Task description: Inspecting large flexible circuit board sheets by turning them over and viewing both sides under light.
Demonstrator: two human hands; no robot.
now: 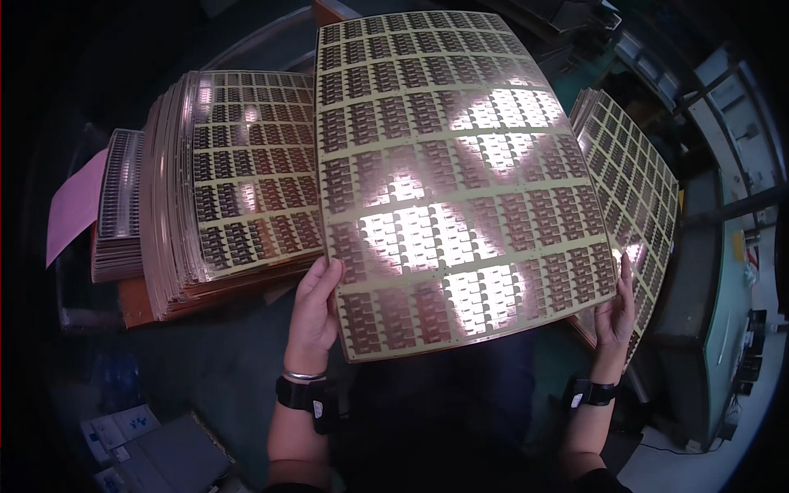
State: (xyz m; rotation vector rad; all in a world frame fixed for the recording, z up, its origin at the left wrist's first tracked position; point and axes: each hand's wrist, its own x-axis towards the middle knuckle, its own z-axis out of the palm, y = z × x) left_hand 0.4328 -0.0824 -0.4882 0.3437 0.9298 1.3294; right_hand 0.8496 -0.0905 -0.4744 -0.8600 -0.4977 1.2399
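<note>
A large circuit board panel (427,168), covered in rows of repeated copper-coloured patterns with pale green strips between, is held up in front of me. My left hand (315,308) grips its left edge near the lower corner, thumb along the border. At the lower right edge, my right hand (616,312) is closed on the same panel, with some fingers hidden. Bright reflections lie across the panel's face. Beyond my left hand leans a thick stack of similar panels (255,164); another stack of panels (641,181) stands tilted behind my right hand.
Far left, a smaller stack of boards (122,185) has a pink sheet (74,205) against it. A grey box-like object (177,456) sits low on the left. A green-topped bench (735,296) runs along the right, with dark items at its edge.
</note>
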